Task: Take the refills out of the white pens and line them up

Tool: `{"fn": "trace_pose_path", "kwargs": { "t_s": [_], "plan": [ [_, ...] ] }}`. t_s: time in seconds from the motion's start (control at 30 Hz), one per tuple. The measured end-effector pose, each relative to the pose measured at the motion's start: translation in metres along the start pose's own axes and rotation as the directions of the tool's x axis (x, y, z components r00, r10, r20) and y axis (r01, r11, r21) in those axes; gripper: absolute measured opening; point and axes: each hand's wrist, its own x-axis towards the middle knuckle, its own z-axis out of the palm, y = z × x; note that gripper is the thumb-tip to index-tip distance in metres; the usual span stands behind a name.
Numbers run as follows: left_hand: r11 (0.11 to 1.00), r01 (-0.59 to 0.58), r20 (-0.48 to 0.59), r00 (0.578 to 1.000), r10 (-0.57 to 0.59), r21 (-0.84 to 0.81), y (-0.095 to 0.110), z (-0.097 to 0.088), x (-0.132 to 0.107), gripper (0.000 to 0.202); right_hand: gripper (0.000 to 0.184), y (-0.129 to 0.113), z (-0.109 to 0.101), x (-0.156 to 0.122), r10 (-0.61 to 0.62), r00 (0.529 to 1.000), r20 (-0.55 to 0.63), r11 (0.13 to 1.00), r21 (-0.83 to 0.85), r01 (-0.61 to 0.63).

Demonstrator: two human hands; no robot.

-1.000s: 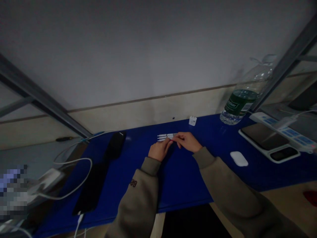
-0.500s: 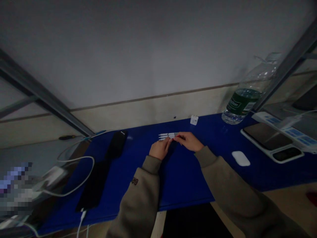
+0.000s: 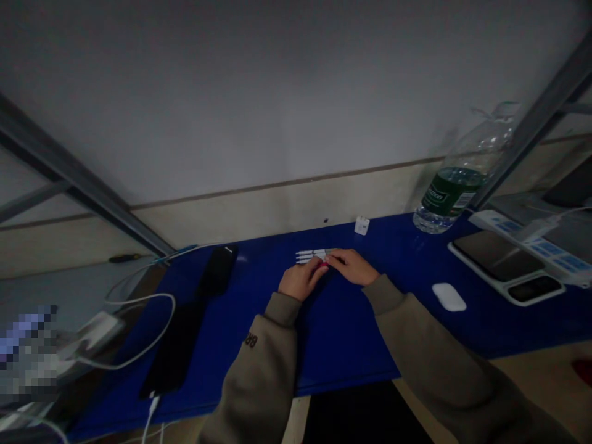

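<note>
Several slim white pens lie side by side on the blue tabletop, tips pointing left, their right ends partly hidden by my fingers. My left hand is closed just in front of them, thumb and forefinger at a small pinkish-red thing too small to make out. From the right, my right hand reaches in with fingers bent together over the pens' right ends. Its fingertips almost meet those of the left hand, and what they grip is hidden.
Behind stands a white charger plug, with a large water bottle farther right. A white earbud case and a kitchen scale lie right. At left are two dark phones, a white cable and a screwdriver.
My left thumb has dropped slightly away from the fingertips, and more of the red thing shows. My right fingertips have shifted a little. The pens lie as before.
</note>
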Motion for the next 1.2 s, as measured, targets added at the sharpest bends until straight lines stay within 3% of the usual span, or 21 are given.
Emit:
{"fn": "trace_pose_path", "kwargs": {
  "t_s": [0.1,0.27,0.53,0.73,0.9,1.0,1.13,1.2],
  "plan": [
    [0.999,-0.042,0.003,0.999,0.042,-0.001,0.001,-0.002,-0.001,0.048,0.041,0.002,0.003,0.001,-0.005,1.000,0.003,0.998,-0.063,0.005],
    [0.997,-0.011,0.017,1.000,0.009,0.077,0.004,-0.002,0.000,0.052,0.050,0.003,0.005,0.002,0.083,0.996,-0.038,0.988,-0.127,-0.087],
    [0.999,0.032,-0.002,0.999,-0.032,0.028,0.004,-0.002,0.001,0.049,0.032,-0.003,0.001,0.001,-0.029,0.999,-0.015,0.999,0.037,0.030],
    [0.997,0.062,0.013,0.998,-0.063,0.040,0.010,0.005,0.001,0.048,0.042,-0.003,0.003,0.001,0.053,0.998,-0.036,0.995,0.091,-0.049],
    [0.985,0.035,-0.016,0.999,-0.038,-0.172,0.010,0.003,0.001,0.040,0.048,-0.004,0.005,0.000,0.128,0.986,-0.107,0.982,0.152,-0.111],
    [0.893,0.011,-0.077,0.996,-0.051,-0.451,0.005,-0.003,0.002,0.037,0.049,-0.005,0.008,0.000,0.160,0.984,-0.076,0.955,0.263,-0.135],
    [0.648,-0.055,-0.205,0.966,-0.159,-0.760,-0.001,-0.009,0.004,0.030,0.033,-0.010,0.015,0.000,0.107,0.994,-0.002,0.917,0.388,-0.098],
    [0.531,-0.121,-0.261,0.945,-0.196,-0.839,-0.001,-0.009,0.005,0.026,0.038,-0.012,0.018,0.000,0.074,0.996,0.045,0.891,0.446,-0.086]
  ]
}}
